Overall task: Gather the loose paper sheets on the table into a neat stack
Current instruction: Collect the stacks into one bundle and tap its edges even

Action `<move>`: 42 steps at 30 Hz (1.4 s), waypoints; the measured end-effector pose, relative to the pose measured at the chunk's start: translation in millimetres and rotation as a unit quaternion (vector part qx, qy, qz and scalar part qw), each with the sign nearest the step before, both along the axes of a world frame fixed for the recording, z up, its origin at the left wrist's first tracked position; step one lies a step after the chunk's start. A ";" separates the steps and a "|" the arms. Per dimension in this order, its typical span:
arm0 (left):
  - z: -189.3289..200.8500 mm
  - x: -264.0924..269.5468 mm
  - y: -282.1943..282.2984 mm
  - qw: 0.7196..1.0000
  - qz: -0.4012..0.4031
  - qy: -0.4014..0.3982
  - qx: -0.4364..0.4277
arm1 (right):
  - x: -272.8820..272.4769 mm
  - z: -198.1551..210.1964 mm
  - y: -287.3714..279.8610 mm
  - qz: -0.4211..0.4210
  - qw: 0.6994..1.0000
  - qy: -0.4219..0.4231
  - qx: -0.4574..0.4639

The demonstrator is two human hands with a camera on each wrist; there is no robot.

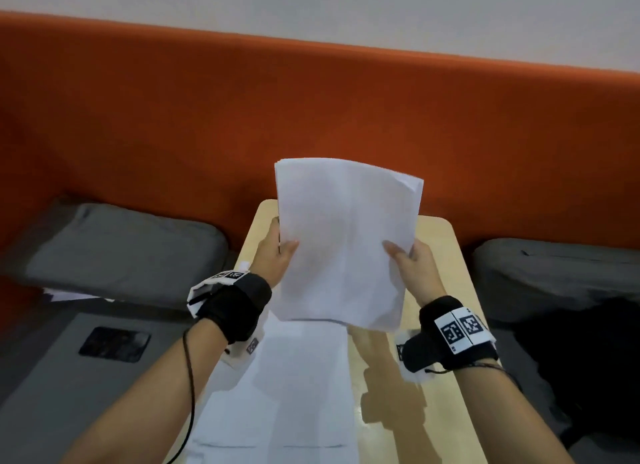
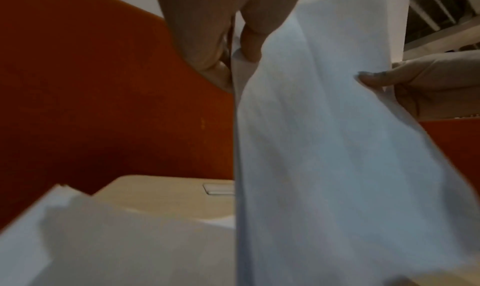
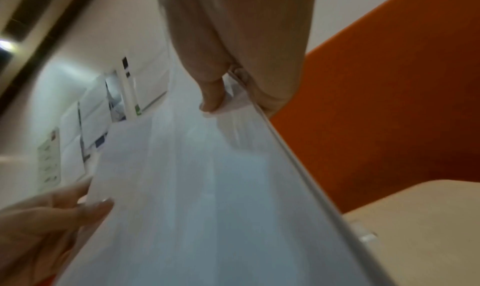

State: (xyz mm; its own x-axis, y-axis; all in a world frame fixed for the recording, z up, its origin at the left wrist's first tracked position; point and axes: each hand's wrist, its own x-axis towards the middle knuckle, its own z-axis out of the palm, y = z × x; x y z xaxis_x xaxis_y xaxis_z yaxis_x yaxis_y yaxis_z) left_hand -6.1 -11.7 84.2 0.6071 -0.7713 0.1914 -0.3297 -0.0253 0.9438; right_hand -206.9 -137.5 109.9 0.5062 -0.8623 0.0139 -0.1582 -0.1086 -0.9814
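A bundle of white paper sheets (image 1: 346, 242) is held upright above the small wooden table (image 1: 446, 266). My left hand (image 1: 277, 252) pinches its left edge, thumb on the front and fingers behind. My right hand (image 1: 412, 259) pinches the right edge the same way. In the left wrist view the bundle (image 2: 337, 157) fills the right half, my left hand (image 2: 228, 50) at its edge and my right hand (image 2: 405, 81) beyond. The right wrist view shows the bundle (image 3: 207, 187), my right hand (image 3: 228, 89) and my left hand (image 3: 59, 212). More loose sheets (image 1: 291, 387) lie flat on the table below.
An orange upholstered bench back (image 1: 311, 117) rises behind the table. Grey cushions lie at the left (image 1: 121, 252) and right (image 1: 554, 273). A dark phone-like slab (image 1: 114, 344) sits on the grey seat at left. A black bag (image 1: 588, 366) lies at right.
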 end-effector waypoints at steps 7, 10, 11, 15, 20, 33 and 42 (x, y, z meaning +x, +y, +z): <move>6.7 36.9 42.3 0.993 0.028 0.066 0.092 | 26.4 -17.4 22.0 0.109 0.991 0.071 -0.025; -38.6 42.8 75.9 0.957 0.016 0.046 0.287 | 31.2 -85.2 39.6 0.169 0.957 0.229 0.055; -51.4 41.2 87.4 0.937 0.005 0.040 0.348 | 31.7 -107.2 44.2 0.178 0.936 0.294 0.072; -74.8 42.2 106.6 0.907 -0.008 0.039 0.419 | 35.2 -137.7 59.1 0.145 0.917 0.359 0.093; -73.9 42.7 101.0 0.890 0.036 -0.042 0.453 | 30.2 -116.6 57.5 0.138 0.891 0.431 0.048; -76.8 23.3 85.5 0.897 0.114 0.151 0.400 | 35.2 -117.6 94.6 0.091 0.855 0.508 0.041; -81.7 25.2 81.8 0.876 0.117 0.202 0.422 | 29.7 -120.7 96.7 0.094 0.860 0.501 0.022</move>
State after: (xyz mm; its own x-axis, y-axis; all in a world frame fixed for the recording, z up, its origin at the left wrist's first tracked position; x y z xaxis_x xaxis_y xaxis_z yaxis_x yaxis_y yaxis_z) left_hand 19.0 70.0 2.4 0.6539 -0.3799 -0.6543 0.1353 -0.7921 0.5952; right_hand -177.2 -40.8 -10.8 0.3761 -0.7519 -0.5415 -0.9105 -0.1914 -0.3666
